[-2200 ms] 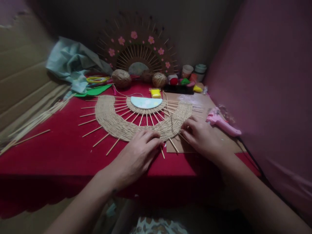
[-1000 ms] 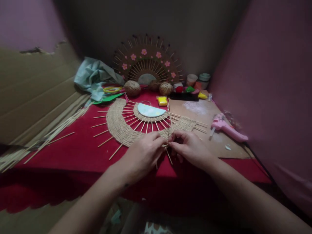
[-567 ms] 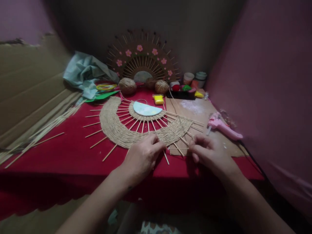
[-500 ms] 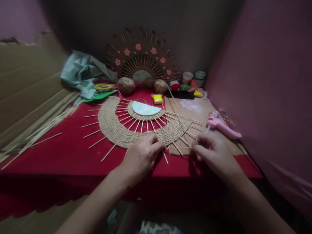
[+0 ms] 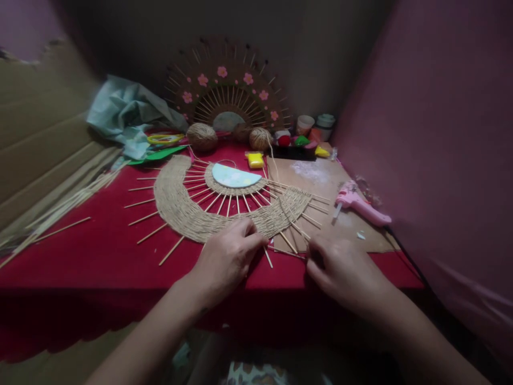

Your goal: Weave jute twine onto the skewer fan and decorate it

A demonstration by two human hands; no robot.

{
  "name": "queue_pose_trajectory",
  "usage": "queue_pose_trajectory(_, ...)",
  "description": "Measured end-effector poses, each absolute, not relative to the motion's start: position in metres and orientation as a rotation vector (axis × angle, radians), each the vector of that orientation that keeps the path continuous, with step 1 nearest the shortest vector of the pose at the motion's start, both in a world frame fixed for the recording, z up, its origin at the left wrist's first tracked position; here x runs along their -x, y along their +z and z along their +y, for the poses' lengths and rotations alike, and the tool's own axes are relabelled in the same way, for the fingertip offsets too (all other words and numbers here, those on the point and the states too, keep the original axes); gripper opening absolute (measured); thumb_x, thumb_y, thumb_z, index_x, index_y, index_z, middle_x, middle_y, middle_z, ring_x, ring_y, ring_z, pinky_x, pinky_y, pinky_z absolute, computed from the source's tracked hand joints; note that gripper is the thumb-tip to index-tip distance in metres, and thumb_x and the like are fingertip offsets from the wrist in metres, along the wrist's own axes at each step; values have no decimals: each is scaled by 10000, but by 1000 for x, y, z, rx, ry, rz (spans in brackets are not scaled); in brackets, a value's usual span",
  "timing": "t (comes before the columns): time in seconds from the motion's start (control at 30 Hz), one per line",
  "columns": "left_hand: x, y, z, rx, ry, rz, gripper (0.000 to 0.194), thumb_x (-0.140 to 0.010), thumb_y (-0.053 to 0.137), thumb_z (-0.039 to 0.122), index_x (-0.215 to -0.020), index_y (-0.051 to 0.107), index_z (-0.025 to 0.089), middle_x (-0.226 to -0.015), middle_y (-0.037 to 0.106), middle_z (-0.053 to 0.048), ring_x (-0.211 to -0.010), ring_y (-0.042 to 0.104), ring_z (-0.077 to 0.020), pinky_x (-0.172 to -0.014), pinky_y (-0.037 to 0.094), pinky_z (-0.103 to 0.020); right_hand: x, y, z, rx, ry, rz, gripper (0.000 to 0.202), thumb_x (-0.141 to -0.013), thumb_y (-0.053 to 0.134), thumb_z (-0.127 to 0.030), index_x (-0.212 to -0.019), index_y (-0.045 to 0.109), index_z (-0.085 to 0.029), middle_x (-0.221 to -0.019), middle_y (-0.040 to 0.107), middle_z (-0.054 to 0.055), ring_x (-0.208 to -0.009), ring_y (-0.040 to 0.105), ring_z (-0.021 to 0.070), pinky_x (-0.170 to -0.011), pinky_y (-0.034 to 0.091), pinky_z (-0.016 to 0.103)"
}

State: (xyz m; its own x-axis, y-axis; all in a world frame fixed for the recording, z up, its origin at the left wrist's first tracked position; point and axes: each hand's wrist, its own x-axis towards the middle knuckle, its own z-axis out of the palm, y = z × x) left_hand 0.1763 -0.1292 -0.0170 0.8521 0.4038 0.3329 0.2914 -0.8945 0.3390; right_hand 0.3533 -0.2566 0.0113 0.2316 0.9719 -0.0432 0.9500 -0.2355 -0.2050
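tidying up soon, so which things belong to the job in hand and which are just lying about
Apparently in use:
curved tan woven piece with wooden sticks, at the left hand
thin tan twine strand, running to the right hand

Seemingly lying about:
pink plastic glue gun
crumpled pale-blue cloth
small yellow packet

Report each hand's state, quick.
Left hand: closed on the lower edge of the woven fan.
Right hand: closed, holding a twine strand.

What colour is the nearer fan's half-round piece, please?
The half-round piece is light blue with yellowish patches, best seen in the head view.
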Motion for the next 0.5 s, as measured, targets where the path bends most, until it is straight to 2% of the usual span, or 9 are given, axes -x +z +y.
queue_pose_trajectory(0.2,-177,-18,-129,-2736,581,546,245,-928,421,253,-899,654,188,-840,521,-48,-740,476,-142,-617,403,-260,-358,23,-245,2364,29,-1789,105,-782,497,-169,-712,575,-172,-715,627,54,-618,513,153,-551,305,270)
queue_pose_trajectory(0.33,-176,-18,-129,-2669,611,567,232,-944,392,260,-1004,603,182,-908,542,-51,-811,506,-151,-696,437,-279,-363,30,-223,2393,-6,-1722,104,-815,502,-199,-763,590,-179,-705,634,37,-565,490,130,-510,262,261)
queue_pose_trajectory(0.5,-174,-12,-130,-2651,533,581,233,-953,355,231,-1023,569,173,-945,530,-58,-831,510,-156,-726,450,-291,-373,11,-205,2271,-108,-1750,109,-815,482,-174,-748,567,-164,-739,642,61,-632,524,146,-550,301,260)
